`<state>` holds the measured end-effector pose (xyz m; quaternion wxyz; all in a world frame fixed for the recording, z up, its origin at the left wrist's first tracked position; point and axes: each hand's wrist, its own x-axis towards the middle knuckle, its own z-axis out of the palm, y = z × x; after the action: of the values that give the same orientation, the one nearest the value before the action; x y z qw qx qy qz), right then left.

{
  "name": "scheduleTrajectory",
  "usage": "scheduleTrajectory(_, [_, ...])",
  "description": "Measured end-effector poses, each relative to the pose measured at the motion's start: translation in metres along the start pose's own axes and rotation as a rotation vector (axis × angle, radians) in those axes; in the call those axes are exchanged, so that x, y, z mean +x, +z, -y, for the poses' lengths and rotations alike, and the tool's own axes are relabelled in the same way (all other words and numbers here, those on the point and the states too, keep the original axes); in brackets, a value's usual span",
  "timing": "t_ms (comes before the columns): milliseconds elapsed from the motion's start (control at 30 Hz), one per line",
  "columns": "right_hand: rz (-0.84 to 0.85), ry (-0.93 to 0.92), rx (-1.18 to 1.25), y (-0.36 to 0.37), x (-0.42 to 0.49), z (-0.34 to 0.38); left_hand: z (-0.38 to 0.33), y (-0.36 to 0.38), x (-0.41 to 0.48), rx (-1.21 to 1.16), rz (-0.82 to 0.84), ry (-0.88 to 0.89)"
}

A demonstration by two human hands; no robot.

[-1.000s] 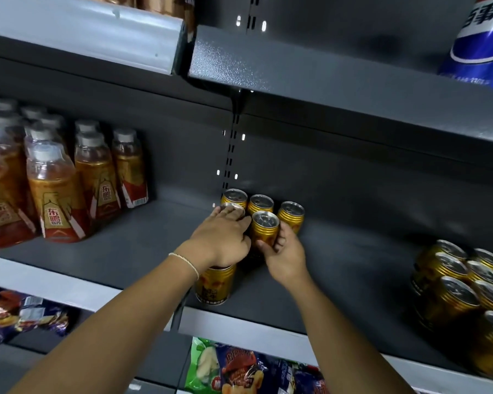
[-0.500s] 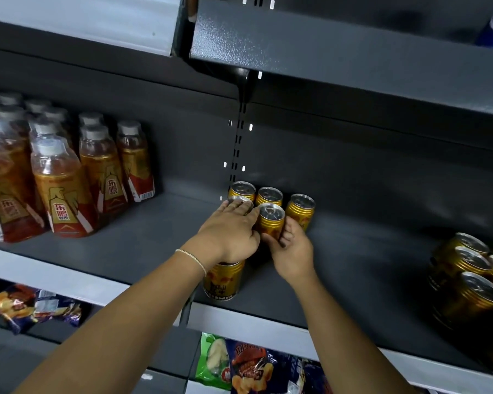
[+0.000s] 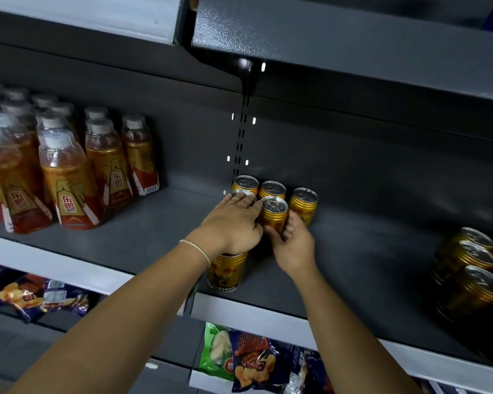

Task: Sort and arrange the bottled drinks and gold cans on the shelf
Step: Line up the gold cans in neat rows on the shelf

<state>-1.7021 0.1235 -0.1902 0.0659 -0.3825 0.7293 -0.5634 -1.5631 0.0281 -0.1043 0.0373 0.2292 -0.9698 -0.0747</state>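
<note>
Several gold cans [image 3: 303, 204] stand in a small cluster at the back of the dark grey shelf [image 3: 154, 237]. My left hand [image 3: 231, 223] lies palm down, its straight fingers touching the top of a rear can [image 3: 243, 193], and another gold can [image 3: 227, 273] stands under its wrist. My right hand [image 3: 293, 245] grips the front middle can [image 3: 273, 213] between thumb and fingers. Orange bottled drinks [image 3: 69, 180] with white caps stand in rows at the left of the shelf.
A second group of gold cans [image 3: 473, 268] sits at the shelf's right end. An upper shelf [image 3: 353, 38] hangs close overhead. Snack bags [image 3: 256, 362] lie on the shelf below, with more snack bags [image 3: 26, 294] at the lower left.
Both hands stay on the can cluster with hardly any shift. The view has dropped slightly, so the upper shelf shows less.
</note>
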Motion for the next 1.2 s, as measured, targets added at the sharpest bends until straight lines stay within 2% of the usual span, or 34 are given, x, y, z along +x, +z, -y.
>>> scheduleTrajectory(233, [0.089,0.074,0.037,-0.017,0.003,0.014,-0.002,-0.01,-0.003,-0.059,0.02,-0.007])
scheduleTrajectory(333, [-0.037,0.141,0.007,-0.045,0.007,0.017,-0.002,-0.018,-0.004,-0.131,0.012,-0.019])
scheduleTrajectory(433, [-0.166,0.139,-0.089,-0.081,0.006,0.018,-0.015,-0.024,0.0,-0.081,-0.03,0.007])
scheduleTrajectory(533, [-0.2,0.138,-0.175,-0.111,-0.002,0.02,-0.05,-0.021,0.006,-0.041,-0.066,0.101])
scheduleTrajectory(667, [-0.211,0.091,-0.43,-0.15,-0.024,0.021,-0.114,-0.007,0.015,-0.072,-0.111,0.205])
scheduleTrajectory(900, [-0.238,0.043,-0.766,-0.235,-0.063,0.032,-0.204,0.03,0.021,-0.204,-0.011,0.303])
scheduleTrajectory(1000, [-0.253,0.1,-0.873,-0.268,-0.072,0.032,-0.232,0.04,0.024,-0.24,0.043,0.332])
scheduleTrajectory(1133, [-0.153,0.282,-1.163,-0.29,-0.074,0.028,-0.259,0.047,0.028,-0.234,0.071,0.341])
scheduleTrajectory(1200, [-0.118,0.314,-1.249,-0.292,-0.071,0.022,-0.267,0.051,0.028,-0.238,0.087,0.337])
